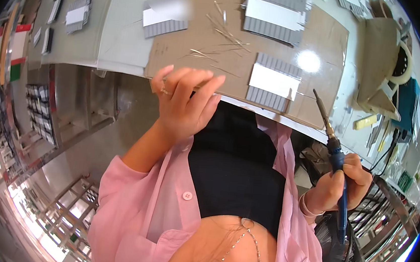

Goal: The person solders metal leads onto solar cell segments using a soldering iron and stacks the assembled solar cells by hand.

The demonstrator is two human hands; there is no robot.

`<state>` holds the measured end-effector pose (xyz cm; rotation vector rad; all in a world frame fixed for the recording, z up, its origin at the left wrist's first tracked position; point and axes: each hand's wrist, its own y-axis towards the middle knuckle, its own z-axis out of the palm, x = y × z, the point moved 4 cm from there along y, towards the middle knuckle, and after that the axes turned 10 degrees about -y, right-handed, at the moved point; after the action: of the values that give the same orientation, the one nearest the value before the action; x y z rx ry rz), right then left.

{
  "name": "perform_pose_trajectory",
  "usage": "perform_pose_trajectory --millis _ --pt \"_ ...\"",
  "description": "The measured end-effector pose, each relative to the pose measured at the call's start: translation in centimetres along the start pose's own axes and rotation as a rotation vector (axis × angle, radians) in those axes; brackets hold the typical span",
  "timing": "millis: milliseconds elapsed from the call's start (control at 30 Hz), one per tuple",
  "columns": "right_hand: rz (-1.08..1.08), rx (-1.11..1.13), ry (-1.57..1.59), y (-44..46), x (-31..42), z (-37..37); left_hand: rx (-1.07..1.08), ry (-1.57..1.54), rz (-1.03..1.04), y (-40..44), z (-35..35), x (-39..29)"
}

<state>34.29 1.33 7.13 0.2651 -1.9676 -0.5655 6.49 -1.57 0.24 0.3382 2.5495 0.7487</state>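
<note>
My right hand (341,186) is closed around the dark blue handle of a soldering iron (337,153), whose metal tip points up and left beside the table's front edge. My left hand (187,96) is at that edge, its fingers bent and somewhat apart, with nothing visible in them. Just beyond its fingertips, thin metal strips of wire (224,34) lie scattered on a brown cardboard sheet (176,57). A grey ribbed piece with a white band (275,81) lies on the cardboard between my two hands.
A stack of similar grey ribbed pieces (276,13) lies farther back, and others (165,23) lie to the left. A beige device with a round opening (383,67) stands at the right, near a yellow block (365,121). Metal shelving (77,118) is at the left.
</note>
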Motion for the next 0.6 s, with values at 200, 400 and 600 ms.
perform_pose_trajectory --millis 200,400,600 --pt "0.014 0.145 0.098 0.4 0.7 2.0 0.164 0.021 0.053 0.7 0.8 0.5" --pt "0.045 0.107 0.123 0.7 0.7 3.1 0.176 -0.042 0.052 1.8 1.1 0.1" --pt "0.154 -0.066 0.127 1.3 0.2 2.1 0.196 -0.103 0.097 2.1 1.8 -0.9"
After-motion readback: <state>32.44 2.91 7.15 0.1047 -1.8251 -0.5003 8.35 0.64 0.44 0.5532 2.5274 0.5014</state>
